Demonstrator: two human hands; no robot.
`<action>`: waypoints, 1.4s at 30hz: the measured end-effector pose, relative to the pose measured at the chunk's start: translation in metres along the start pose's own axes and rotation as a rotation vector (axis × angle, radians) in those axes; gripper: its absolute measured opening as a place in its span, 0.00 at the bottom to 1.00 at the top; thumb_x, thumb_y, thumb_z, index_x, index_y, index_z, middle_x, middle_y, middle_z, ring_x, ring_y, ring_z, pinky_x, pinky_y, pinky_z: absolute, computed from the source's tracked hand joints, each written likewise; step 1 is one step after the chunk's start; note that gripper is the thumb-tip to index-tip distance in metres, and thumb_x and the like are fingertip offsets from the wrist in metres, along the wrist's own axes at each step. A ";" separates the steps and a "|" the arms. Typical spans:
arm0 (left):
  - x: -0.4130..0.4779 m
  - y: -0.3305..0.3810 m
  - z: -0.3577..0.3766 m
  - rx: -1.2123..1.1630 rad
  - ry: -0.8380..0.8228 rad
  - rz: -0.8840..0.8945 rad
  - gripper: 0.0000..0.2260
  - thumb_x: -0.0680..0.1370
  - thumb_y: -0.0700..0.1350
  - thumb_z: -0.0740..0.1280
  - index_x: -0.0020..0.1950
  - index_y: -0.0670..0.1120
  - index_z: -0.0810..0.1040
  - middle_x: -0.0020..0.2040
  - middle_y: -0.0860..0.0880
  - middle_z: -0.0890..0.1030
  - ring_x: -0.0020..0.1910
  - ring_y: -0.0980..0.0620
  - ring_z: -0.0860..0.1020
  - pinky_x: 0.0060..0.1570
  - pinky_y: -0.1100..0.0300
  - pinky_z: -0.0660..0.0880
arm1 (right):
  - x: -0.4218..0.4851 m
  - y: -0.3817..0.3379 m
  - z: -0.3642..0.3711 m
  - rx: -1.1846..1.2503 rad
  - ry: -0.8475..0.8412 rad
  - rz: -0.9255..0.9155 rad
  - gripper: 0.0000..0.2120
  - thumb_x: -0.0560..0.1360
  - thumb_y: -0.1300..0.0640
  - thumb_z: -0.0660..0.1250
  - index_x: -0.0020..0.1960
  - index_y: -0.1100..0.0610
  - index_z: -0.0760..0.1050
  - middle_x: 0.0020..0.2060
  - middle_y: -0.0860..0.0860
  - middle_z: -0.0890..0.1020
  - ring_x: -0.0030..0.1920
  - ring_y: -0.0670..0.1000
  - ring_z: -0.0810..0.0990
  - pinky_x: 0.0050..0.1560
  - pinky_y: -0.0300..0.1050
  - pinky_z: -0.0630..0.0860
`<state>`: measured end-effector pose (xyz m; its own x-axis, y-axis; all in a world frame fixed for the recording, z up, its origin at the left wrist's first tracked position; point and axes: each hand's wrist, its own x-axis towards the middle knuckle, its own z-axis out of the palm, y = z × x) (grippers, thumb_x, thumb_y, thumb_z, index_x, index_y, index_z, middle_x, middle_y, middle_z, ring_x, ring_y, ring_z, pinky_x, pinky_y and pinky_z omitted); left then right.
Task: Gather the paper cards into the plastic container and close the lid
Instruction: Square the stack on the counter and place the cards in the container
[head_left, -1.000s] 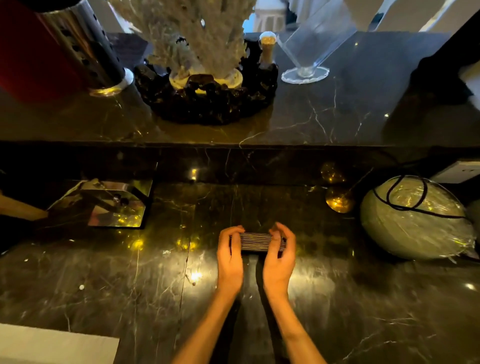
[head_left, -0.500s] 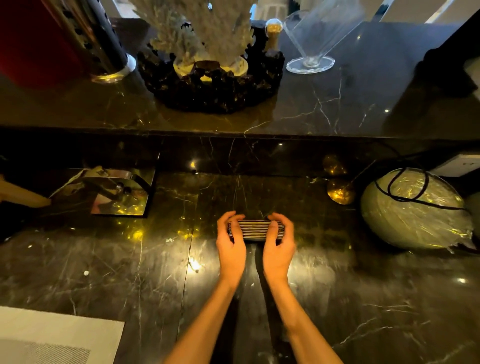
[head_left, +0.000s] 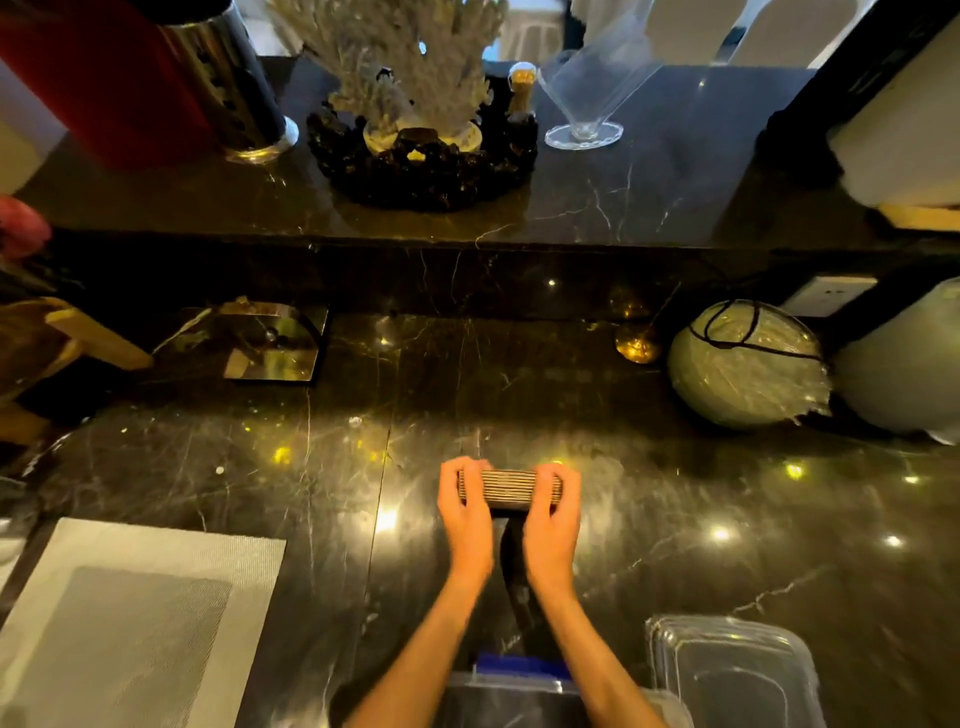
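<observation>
A squared-up stack of paper cards (head_left: 508, 487) stands on edge on the dark marble counter, its striped edges facing up. My left hand (head_left: 464, 506) grips its left end and my right hand (head_left: 553, 512) grips its right end. Near the bottom edge, between my forearms, lies the clear plastic container (head_left: 511, 696) with a blue latch. Its clear lid (head_left: 737, 670) rests flat on the counter at the lower right, apart from the container.
A grey woven placemat (head_left: 130, 623) covers the lower left. A wrapped pale round object with a black cord (head_left: 748, 364) sits at the right, a shiny metal holder (head_left: 270, 343) at the left. The raised ledge behind carries a coral ornament (head_left: 415, 104) and a glass (head_left: 587, 104).
The view has tilted down, so the container, lid and more of the placemat now show. Both hands still hold the card stack, which sits a little nearer to me.
</observation>
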<state>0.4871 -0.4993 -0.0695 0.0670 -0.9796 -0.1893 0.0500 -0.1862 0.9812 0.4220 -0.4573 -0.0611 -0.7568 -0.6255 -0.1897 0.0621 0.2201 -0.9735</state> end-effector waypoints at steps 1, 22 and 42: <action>-0.006 -0.007 -0.006 0.027 -0.002 -0.041 0.09 0.83 0.40 0.59 0.48 0.50 0.77 0.45 0.52 0.80 0.45 0.55 0.79 0.43 0.63 0.76 | -0.006 0.007 -0.003 -0.037 -0.026 0.046 0.07 0.83 0.58 0.57 0.57 0.57 0.72 0.49 0.53 0.79 0.48 0.48 0.78 0.45 0.28 0.75; -0.044 0.037 -0.023 -0.051 -0.245 -0.467 0.15 0.79 0.54 0.65 0.58 0.45 0.71 0.49 0.43 0.81 0.43 0.51 0.82 0.33 0.63 0.78 | 0.009 -0.064 -0.023 -0.741 -0.157 -0.078 0.12 0.81 0.54 0.54 0.51 0.60 0.73 0.48 0.59 0.82 0.50 0.63 0.81 0.49 0.55 0.75; -0.196 0.124 -0.097 0.209 -0.578 -0.189 0.25 0.75 0.47 0.72 0.66 0.53 0.62 0.59 0.50 0.78 0.49 0.55 0.82 0.38 0.66 0.80 | -0.159 -0.139 -0.092 0.039 -0.340 0.456 0.33 0.78 0.32 0.46 0.59 0.55 0.78 0.54 0.59 0.83 0.55 0.59 0.82 0.63 0.58 0.76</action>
<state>0.5763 -0.3229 0.0861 -0.4746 -0.8001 -0.3668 -0.1907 -0.3134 0.9303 0.4740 -0.3197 0.1162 -0.3962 -0.6811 -0.6157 0.3618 0.5005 -0.7865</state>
